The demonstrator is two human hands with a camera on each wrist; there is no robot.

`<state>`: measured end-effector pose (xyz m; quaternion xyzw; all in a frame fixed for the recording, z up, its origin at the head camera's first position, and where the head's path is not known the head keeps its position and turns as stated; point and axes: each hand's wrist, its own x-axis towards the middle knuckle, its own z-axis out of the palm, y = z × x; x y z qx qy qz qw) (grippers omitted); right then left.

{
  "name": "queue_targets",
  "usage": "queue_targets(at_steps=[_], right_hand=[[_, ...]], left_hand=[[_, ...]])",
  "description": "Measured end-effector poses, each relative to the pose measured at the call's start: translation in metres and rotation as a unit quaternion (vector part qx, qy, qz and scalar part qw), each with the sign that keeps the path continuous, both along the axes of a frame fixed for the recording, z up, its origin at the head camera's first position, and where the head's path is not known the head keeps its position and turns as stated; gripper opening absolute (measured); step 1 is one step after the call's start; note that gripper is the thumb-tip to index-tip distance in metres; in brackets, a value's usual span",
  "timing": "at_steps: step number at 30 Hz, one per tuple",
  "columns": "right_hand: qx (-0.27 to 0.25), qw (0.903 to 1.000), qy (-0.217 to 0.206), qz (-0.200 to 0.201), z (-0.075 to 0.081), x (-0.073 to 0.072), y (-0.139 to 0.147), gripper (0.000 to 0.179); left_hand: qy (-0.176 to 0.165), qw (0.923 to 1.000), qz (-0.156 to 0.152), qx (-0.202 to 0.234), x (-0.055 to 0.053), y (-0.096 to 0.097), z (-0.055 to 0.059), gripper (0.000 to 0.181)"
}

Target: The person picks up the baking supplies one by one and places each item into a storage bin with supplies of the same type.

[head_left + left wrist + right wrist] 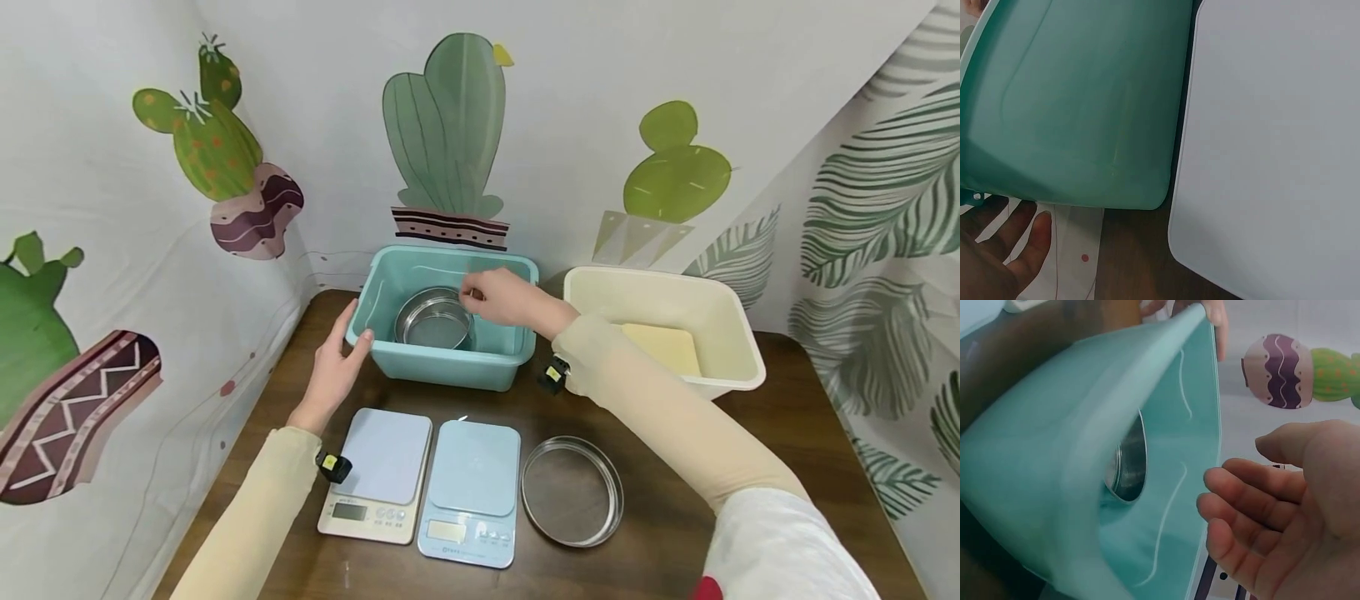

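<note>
A teal plastic basin (442, 368) stands at the back of the table. In its left half sits a round metal sieve (435, 321), whose curved wall also shows in the right wrist view. My left hand (335, 367) is at the basin's front left corner, thumb and fingers extended beside the rim; in the left wrist view its fingers (1036, 244) lie along the outer wall. Over the basin's right half hovers my right hand (506, 297), right of the sieve. The right wrist view shows that hand's fingers (1254, 494) loosely bent, with nothing between them and the thumb.
Close to the right stands a cream basin (738, 333) with a yellow flat block (663, 348) inside. In front are a white kitchen scale (386, 454), a light blue kitchen scale (474, 467) and another round metal sieve (572, 492). A cactus-print cloth (570, 125) hangs behind the table.
</note>
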<state>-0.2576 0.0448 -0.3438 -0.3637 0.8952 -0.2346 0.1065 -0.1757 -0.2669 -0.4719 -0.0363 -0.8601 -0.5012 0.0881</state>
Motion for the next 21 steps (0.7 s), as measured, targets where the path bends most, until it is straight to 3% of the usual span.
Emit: queue_targets(at_steps=[10, 21], right_hand=[[-0.075, 0.9968, 0.022, -0.017, -0.009, 0.021, 0.027, 0.026], [-0.100, 0.9921, 0.065, -0.037, -0.007, 0.050, 0.061, 0.023]], left_hand=[[0.000, 1.0000, 0.002, 0.001, 0.000, 0.001, 0.001, 0.067], [-0.005, 1.0000, 0.003, 0.001, 0.001, 0.003, 0.002, 0.067]])
